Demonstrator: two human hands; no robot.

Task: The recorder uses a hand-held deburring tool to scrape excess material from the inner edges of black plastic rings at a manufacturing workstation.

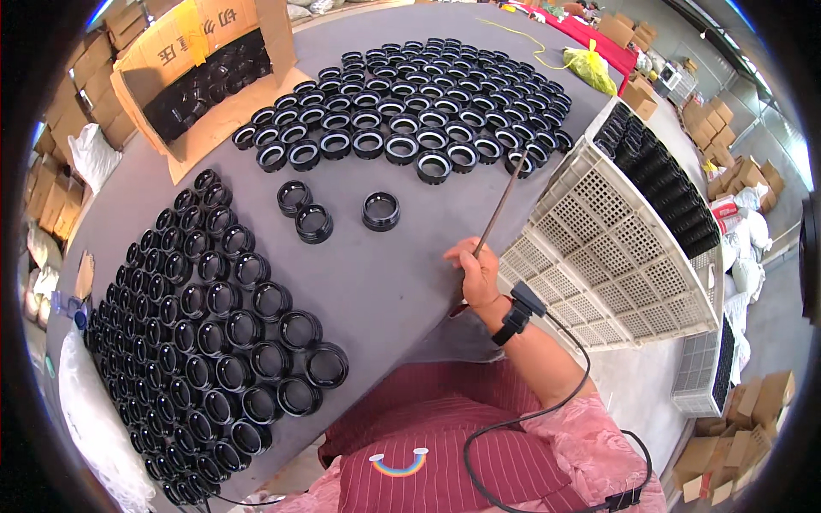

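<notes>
My right hand (481, 278) is closed around a thin brown rod (500, 205). The rod slants up and away, its far tip over the front right edge of a wide group of black rings with pale inner bands (402, 147). Glossy black rings (242, 327) fill the left part of the grey table in a second group. Between the groups stand two neighbouring black rings (314, 224) and a single black ring (380, 212). My left hand does not show; only a bit of pink sleeve appears at the lower edge.
Right of my hand a white plastic crate (611, 239) leans tilted, black parts stacked inside. An open cardboard box (192, 47) with black parts stands at the back left. A yellow-green bag (590, 68) lies at the far right. A black cable (479, 436) runs from my right wrist.
</notes>
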